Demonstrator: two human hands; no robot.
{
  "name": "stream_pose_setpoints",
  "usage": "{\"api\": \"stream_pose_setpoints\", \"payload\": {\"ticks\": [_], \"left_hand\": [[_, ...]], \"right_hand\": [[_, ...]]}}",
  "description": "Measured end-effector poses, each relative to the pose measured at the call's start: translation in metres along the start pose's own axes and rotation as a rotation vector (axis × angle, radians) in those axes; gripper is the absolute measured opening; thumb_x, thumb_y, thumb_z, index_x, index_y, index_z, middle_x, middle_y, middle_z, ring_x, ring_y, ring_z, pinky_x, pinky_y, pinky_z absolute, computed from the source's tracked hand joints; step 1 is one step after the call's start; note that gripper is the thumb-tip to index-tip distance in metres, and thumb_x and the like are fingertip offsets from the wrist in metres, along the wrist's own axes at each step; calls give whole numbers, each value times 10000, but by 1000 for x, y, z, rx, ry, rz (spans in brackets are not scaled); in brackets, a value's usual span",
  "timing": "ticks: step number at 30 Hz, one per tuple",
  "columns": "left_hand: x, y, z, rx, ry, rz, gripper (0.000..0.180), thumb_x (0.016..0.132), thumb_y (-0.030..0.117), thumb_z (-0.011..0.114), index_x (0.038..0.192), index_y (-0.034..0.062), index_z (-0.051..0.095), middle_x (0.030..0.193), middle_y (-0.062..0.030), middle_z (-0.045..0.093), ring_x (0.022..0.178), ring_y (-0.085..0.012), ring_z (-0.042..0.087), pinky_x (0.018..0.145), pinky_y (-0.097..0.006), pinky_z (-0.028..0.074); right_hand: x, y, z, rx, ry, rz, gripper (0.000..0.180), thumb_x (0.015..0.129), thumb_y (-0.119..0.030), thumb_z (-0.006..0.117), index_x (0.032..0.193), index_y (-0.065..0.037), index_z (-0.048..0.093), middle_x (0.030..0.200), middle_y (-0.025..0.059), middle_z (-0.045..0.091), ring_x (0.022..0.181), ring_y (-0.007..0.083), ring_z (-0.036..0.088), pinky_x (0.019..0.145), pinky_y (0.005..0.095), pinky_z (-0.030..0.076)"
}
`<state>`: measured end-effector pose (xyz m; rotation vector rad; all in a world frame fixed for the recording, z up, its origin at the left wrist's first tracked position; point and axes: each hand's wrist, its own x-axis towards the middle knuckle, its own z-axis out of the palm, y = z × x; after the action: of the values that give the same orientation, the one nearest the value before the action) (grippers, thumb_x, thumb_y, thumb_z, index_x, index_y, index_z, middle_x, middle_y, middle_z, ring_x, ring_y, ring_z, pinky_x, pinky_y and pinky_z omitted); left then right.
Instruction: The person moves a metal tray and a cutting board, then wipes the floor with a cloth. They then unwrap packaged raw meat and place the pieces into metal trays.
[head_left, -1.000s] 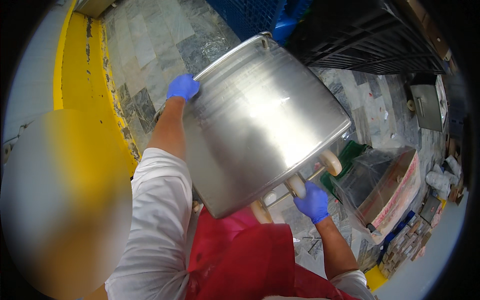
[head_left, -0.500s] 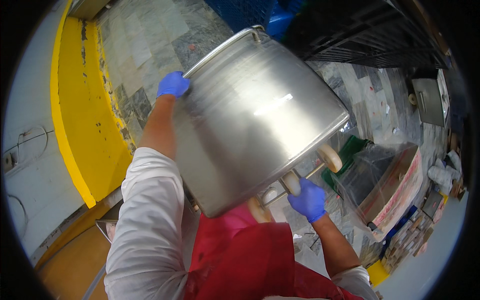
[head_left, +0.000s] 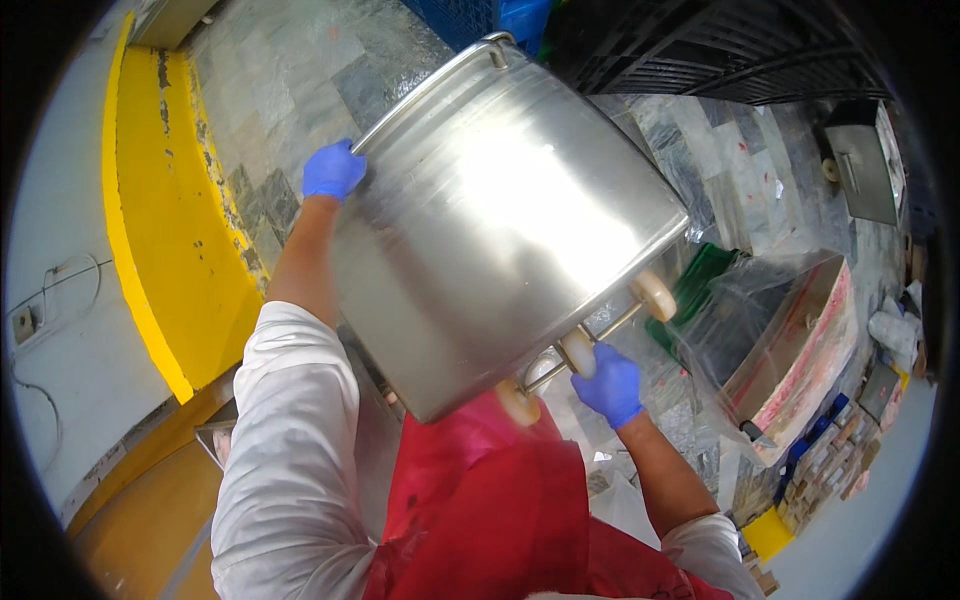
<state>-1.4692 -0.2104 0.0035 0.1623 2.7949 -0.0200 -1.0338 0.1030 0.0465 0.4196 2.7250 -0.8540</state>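
Note:
A stainless steel wheeled tub [head_left: 480, 230] is tipped over in front of me, one smooth wall facing up. Wrapped round the end of its tubular handle [head_left: 420, 90] at the far left is my left hand [head_left: 334, 172], in a blue glove. On the near right side, cream-coloured wheels [head_left: 655, 294] sit along a thin metal axle [head_left: 620, 322]. My right hand [head_left: 608, 385], gloved in blue too, is closed at the middle wheel [head_left: 578, 352]; part of its grip is hidden. The tub's near corner lies close against my red apron [head_left: 480, 500].
A raised yellow ledge [head_left: 180, 230] runs along the left wall. Black crates [head_left: 740, 60] and a blue crate [head_left: 450, 15] stand at the back. To the right are a plastic-lined box [head_left: 800, 350], a green container [head_left: 700, 280] and a metal cart [head_left: 865, 170]. The stone floor [head_left: 280, 60] looks wet.
The tub has shifted slightly left and away from me, with both hands keeping hold of it. A bright reflection now spreads over its upper wall.

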Motion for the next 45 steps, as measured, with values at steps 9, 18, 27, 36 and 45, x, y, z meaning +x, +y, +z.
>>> {"api": "stream_pose_setpoints", "payload": {"ticks": [9,18,27,36,45], "left_hand": [[-61,23,19,30,121,130,349,831,371,542,1035,115,662,985,-189,677,921,-391,643,807,-484,510],[-91,59,37,124,29,224,385,844,378,551,1089,107,674,1094,-190,661,1025,-361,632,890,-459,501],[-117,13,36,11,153,201,353,784,349,586,1002,93,694,963,-211,677,869,-394,659,785,-486,531],[-72,-7,40,67,235,182,280,797,264,549,935,81,711,958,-210,679,892,-400,657,777,-491,535],[-49,-9,49,53,253,285,300,807,286,563,908,53,723,965,-217,681,922,-384,658,814,-459,533]], "right_hand": [[-75,46,75,-48,-211,182,444,708,-322,709,1013,-17,604,916,195,653,824,371,649,724,447,529],[-133,29,118,154,-230,-73,388,804,-275,654,1071,-6,568,975,214,619,955,392,600,831,456,485],[-39,46,68,-371,117,-132,879,731,-392,762,1390,18,352,1442,302,311,1307,484,331,1042,476,350],[11,24,66,-540,-1,-75,857,673,-438,798,1238,97,439,1247,284,437,1115,440,486,907,446,487],[23,10,64,-593,-114,69,845,663,-447,814,1179,111,444,1207,285,438,1111,429,483,893,456,493]]}}
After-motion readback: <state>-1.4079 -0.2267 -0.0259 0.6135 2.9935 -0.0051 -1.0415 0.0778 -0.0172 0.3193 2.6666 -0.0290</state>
